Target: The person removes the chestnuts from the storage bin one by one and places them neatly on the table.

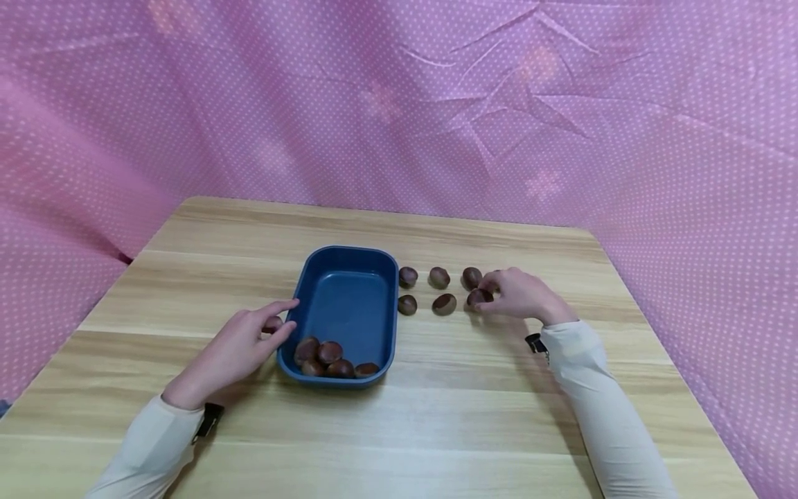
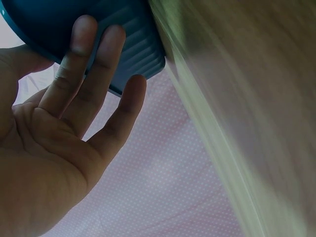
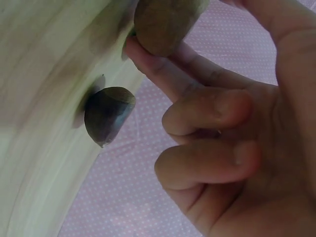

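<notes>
In the head view, a dark blue tray (image 1: 395,312) holds several brown chestnuts (image 1: 330,352) at its near end. My left hand (image 1: 240,339) is at its left side, index fingertip and thumb at the rim. The left wrist view shows fairly straight fingers (image 2: 111,44) against the tray's ribbed outer wall (image 2: 143,47). To the right of the tray, my right hand (image 1: 520,296) pinches a chestnut (image 1: 479,299) between thumb and fingers. That chestnut (image 3: 168,24) sits at the fingertips in the right wrist view, the thumb partly out of frame.
Two rows of chestnuts (image 1: 439,278) lie between the tray and my right hand on the wooden table (image 1: 436,430). Another chestnut (image 3: 108,116) rests near the right hand's curled fingers. Pink dotted cloth (image 1: 399,125) hangs behind the table and along its sides.
</notes>
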Motion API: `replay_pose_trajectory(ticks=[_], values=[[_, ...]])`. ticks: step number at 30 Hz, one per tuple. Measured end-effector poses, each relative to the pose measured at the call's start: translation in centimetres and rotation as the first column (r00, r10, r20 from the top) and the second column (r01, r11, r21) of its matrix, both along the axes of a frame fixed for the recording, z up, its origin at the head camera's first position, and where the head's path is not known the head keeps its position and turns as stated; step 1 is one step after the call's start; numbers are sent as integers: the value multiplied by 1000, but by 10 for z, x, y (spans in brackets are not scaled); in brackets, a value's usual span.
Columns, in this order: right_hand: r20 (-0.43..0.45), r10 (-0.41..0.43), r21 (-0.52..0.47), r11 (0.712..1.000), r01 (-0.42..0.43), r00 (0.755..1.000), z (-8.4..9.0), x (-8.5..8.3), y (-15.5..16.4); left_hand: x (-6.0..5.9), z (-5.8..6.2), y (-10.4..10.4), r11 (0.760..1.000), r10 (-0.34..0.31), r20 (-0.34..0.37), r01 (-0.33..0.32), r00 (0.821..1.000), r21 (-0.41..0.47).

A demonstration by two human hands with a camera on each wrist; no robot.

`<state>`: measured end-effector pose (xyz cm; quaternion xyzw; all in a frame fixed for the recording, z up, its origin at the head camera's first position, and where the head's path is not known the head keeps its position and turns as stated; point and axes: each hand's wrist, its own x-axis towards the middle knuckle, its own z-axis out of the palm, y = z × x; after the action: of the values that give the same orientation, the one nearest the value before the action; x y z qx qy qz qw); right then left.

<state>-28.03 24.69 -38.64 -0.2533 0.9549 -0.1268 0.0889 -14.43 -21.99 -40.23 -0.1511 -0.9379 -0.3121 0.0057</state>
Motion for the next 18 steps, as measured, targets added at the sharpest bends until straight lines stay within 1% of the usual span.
replay_pose_trajectory(ticks=[9,18], values=[[41,-13,23,1000,12,999,-2,0,2,-1,1,1,1000,1,7,-1,1000,-7],[92,-5,-10,1000,6,996,1,0,7,-1,0,1,1000,2,12,-2,1000,-4]])
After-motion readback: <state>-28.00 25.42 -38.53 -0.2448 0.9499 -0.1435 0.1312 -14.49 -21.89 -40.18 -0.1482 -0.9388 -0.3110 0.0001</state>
